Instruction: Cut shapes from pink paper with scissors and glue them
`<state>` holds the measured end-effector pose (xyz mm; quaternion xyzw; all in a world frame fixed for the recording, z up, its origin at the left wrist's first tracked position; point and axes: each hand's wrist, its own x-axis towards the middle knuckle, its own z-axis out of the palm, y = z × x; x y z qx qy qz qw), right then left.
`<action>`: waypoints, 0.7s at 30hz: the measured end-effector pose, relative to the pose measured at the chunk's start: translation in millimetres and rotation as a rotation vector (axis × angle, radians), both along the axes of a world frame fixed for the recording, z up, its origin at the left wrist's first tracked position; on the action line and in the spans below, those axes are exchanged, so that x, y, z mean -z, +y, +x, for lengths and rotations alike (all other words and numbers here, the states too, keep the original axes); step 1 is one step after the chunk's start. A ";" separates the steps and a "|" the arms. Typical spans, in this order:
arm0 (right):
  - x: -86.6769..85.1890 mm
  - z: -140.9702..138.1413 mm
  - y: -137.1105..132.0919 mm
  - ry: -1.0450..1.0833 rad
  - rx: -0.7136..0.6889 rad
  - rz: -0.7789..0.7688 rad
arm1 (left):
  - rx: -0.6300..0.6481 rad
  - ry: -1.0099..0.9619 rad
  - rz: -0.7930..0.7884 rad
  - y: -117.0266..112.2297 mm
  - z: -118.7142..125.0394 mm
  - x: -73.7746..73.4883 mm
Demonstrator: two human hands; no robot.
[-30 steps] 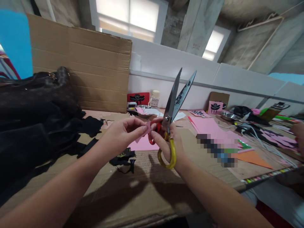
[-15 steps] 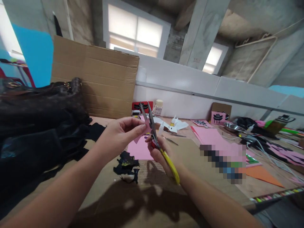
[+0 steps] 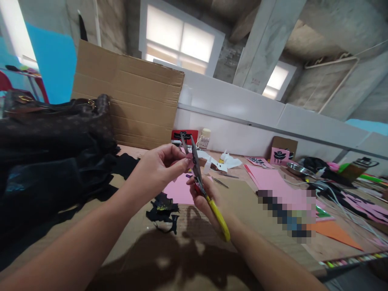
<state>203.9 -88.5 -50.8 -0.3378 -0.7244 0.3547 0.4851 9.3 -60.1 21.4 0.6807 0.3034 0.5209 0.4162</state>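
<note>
The right hand (image 3: 209, 199) grips scissors (image 3: 198, 174) pointing forward. At their parted blades (image 3: 194, 152), the left hand (image 3: 163, 165) pinches pink paper (image 3: 190, 163).

A craft workshop, with scissors (image 3: 198, 169), pink paper sheets (image 3: 273, 178), black scraps (image 3: 163, 208) and raw concrete walls (image 3: 113, 24).
</note>
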 end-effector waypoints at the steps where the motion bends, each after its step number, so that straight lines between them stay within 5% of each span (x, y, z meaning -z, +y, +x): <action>1: 0.5 -0.1 0.7 -0.002 0.005 0.004 | 0.005 -0.003 -0.004 -0.1 0.2 -0.3; 21: -3.4 -2.1 -3.8 0.032 -0.023 0.004 | 0.097 -0.044 -0.057 -1.2 1.8 -0.6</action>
